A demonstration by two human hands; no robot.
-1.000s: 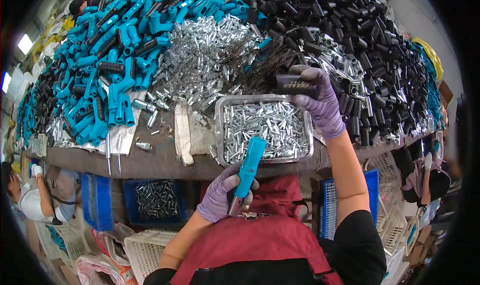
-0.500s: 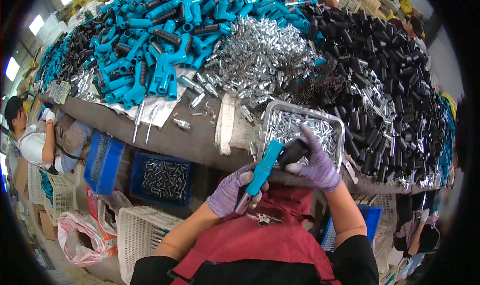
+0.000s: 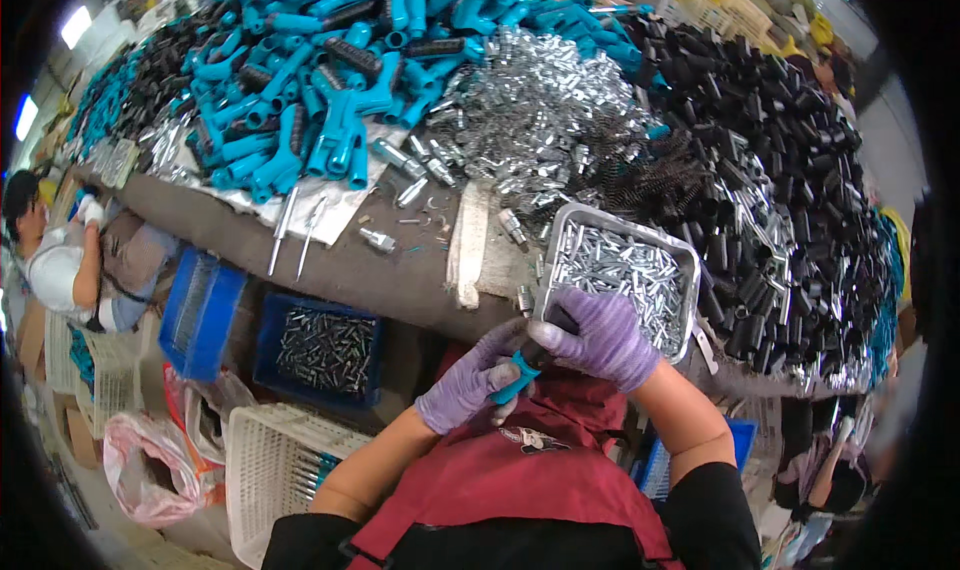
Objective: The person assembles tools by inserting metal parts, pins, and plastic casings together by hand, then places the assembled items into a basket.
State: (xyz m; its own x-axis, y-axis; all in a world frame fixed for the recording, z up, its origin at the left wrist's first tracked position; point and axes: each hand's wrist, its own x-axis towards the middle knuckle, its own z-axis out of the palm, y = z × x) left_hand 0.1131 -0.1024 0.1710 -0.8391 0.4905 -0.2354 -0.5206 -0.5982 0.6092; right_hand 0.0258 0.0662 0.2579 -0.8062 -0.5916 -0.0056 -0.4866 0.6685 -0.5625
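Above my lap, my left hand (image 3: pixel 475 380) is closed round a teal tool handle (image 3: pixel 514 380), its thumb lying along the side. My right hand (image 3: pixel 605 342), in the same kind of purple glove, grips a black sleeve (image 3: pixel 535 354) at the upper end of the handle. The fingers hide part of the sleeve, so how far it covers the handle is not visible. Just beyond my right hand stands a metal tray (image 3: pixel 692 275) holding many small silver pins (image 3: pixel 625 270).
Teal handles (image 3: pixel 350 100), silver fittings (image 3: pixel 550 100) and black sleeves (image 3: pixel 770 160) lie heaped on the bench. Two screwdrivers (image 3: pixel 283 232) lie near its edge. Below are blue bins (image 3: pixel 262 345) and a white crate (image 3: pixel 245 470). Another person (image 3: pixel 70 260) sits at the left.
The black sleeve, held apart above the handle before, is now against its upper end. My right hand has come down and left, and the handle sits lower in my left hand.
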